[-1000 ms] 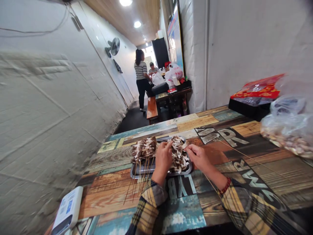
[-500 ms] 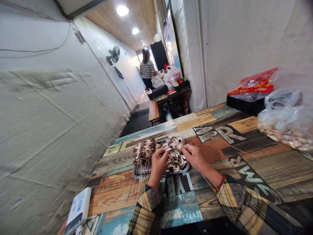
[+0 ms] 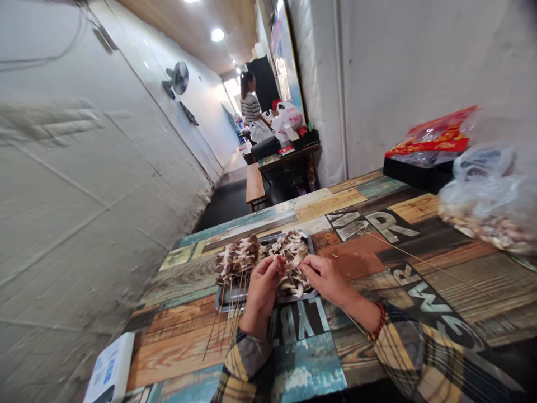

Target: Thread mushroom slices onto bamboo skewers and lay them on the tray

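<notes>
My left hand [image 3: 263, 282] is closed in a pinch on a pale oyster mushroom piece over a metal tray [image 3: 311, 243]. Close beside it, my right hand [image 3: 325, 279] pinches a mushroom [image 3: 298, 258]; whether both hold the same one I cannot tell. Loose oyster mushrooms [image 3: 289, 242] are heaped in the tray's right side. On its left side lie mushrooms threaded on skewers [image 3: 238, 254], whose bare wooden sticks [image 3: 222, 316] point toward me. A thin stick [image 3: 356, 326] runs beneath my right wrist.
One bare skewer [image 3: 419, 261] lies on the patterned table [image 3: 308, 358]. To the right are a filled plastic bag [image 3: 486, 207] and a black box [image 3: 415, 172] with red packaging. A white device [image 3: 109, 366] sits front left. Farther back, a person [image 3: 250, 109] stands by another table.
The view has shifted slightly, so the tray and table sit further left. My hands remain pinching over the tray. The person at the back has turned toward the far table.
</notes>
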